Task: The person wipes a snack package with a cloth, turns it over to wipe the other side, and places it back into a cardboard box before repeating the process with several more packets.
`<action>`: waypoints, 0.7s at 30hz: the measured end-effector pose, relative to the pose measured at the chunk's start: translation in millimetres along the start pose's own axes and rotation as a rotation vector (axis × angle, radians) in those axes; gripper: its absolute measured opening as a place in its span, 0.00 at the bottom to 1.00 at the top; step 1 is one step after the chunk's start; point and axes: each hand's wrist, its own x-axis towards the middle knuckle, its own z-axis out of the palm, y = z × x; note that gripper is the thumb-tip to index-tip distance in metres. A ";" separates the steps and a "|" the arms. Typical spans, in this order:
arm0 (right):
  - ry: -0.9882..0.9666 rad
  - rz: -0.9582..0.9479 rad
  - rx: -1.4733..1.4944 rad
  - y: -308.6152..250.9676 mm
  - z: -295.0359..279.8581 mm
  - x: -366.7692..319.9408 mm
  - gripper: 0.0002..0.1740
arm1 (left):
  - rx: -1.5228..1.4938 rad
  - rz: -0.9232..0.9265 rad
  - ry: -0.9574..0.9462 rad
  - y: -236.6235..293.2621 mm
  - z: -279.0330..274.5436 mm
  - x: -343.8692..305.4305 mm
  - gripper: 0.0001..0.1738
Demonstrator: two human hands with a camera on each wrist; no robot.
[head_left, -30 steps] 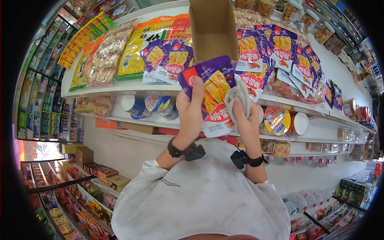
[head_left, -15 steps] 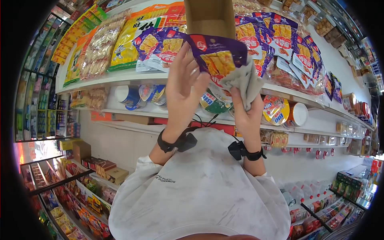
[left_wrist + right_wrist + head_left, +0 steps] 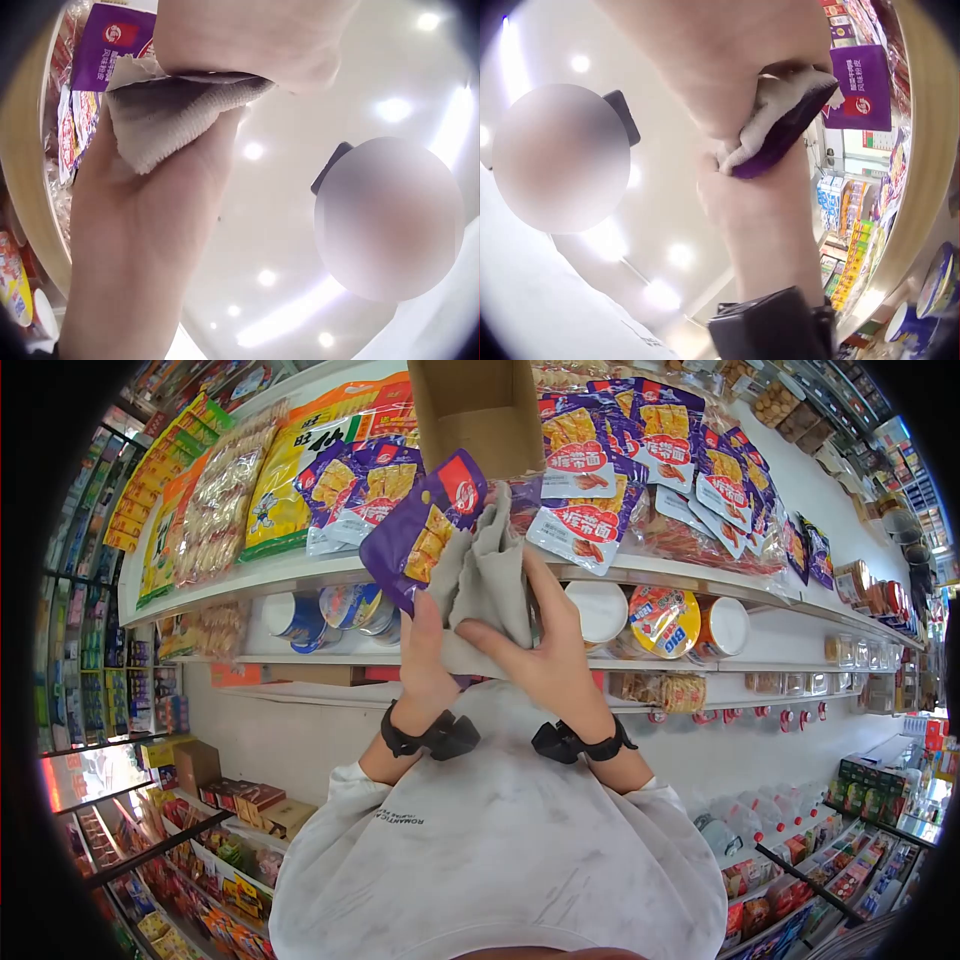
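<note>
In front of the chest, the left hand [image 3: 425, 665] holds a purple snack packet [image 3: 425, 530], which leans to the left in the head view. The right hand [image 3: 548, 650] grips a grey cloth [image 3: 490, 580] folded over the right side of the packet. Much of the packet's front lies hidden beneath the cloth. In the left wrist view the cloth [image 3: 180, 112] bunches between the two hands. A purple edge of the packet [image 3: 780, 146] shows beside the cloth in the right wrist view.
Behind the hands, an upper shelf [image 3: 330, 575] carries an open cardboard box [image 3: 478, 420], more purple packets [image 3: 585, 525] and large yellow bags [image 3: 290, 480]. Tubs of instant noodles [image 3: 663, 622] stand on the shelf below. Further racks of goods [image 3: 240, 880] line both sides.
The packet has moved left and tipped over, its top now leaning left. The right hand has brought the cloth leftward across the packet. The left hand, loosely spread half a second ago, has closed on the packet.
</note>
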 end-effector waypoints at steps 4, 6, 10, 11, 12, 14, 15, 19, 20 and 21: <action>-0.091 0.278 0.198 -6.7 -11.4 3.5 0.36 | -0.048 -0.048 -0.026 7.4 -8.4 -1.1 0.35; -0.070 0.286 0.223 -5.1 -11.9 1.7 0.33 | -0.122 -0.026 -0.043 6.6 -6.6 0.9 0.36; -0.055 0.200 0.234 -8.9 -15.9 1.4 0.30 | -0.418 0.018 -0.070 0.9 -10.2 0.9 0.38; -0.062 0.152 0.239 -9.2 -15.4 2.1 0.30 | -0.455 0.031 -0.041 -1.7 -12.7 -0.9 0.38; -0.060 0.104 0.238 -9.7 -13.9 3.3 0.30 | -0.473 0.047 -0.016 -3.0 -16.6 -3.4 0.39; -0.059 -0.008 0.201 -9.8 -15.1 4.7 0.31 | -0.517 0.071 0.021 -4.0 -23.9 -8.5 0.40; -0.067 -0.067 0.167 -7.8 -15.4 5.3 0.32 | -0.539 0.075 0.027 -3.7 -27.8 -11.3 0.41; -0.067 -0.057 0.223 -9.4 -15.5 1.2 0.29 | -0.644 0.071 -0.014 -0.3 -50.6 -17.3 0.43; -0.178 0.015 0.136 -6.5 -26.1 -4.4 0.26 | -0.659 0.071 -0.036 0.8 -56.5 -18.1 0.43; -0.166 0.022 0.137 -4.3 -27.0 -5.4 0.27 | -0.673 0.071 -0.043 0.3 -60.5 -19.5 0.44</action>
